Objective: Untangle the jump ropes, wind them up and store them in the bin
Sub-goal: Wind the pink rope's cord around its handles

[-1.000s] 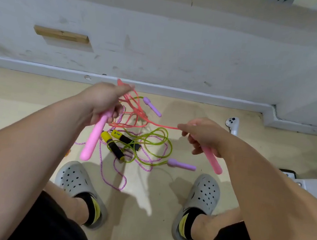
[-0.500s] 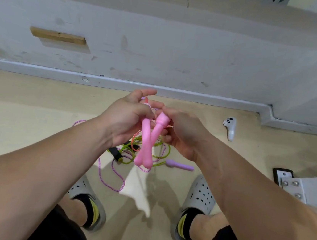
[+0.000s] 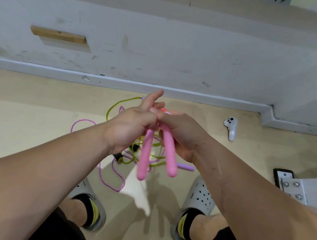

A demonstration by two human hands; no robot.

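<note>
Left hand [image 3: 130,130] and right hand [image 3: 183,135], well apart a second ago, now touching; left pink handle [image 3: 145,158] and right pink handle [image 3: 170,155] uncrossed since half-second ago. Nearest: grey clogs [image 3: 200,198] on floor [image 3: 32,134]. Left hand grips left pink handle, index finger straight; right hand grips right pink handle; both hang down, side by side. Beyond, on floor: purple rope [image 3: 83,120] tangled with green rope [image 3: 108,113], purple handle [image 3: 186,166]. Farthest: white controller [image 3: 230,128] near baseboard [image 3: 196,97].

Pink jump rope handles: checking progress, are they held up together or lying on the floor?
Held up together: both pink handles hang side by side, tops gripped by the left hand and right hand.
</note>
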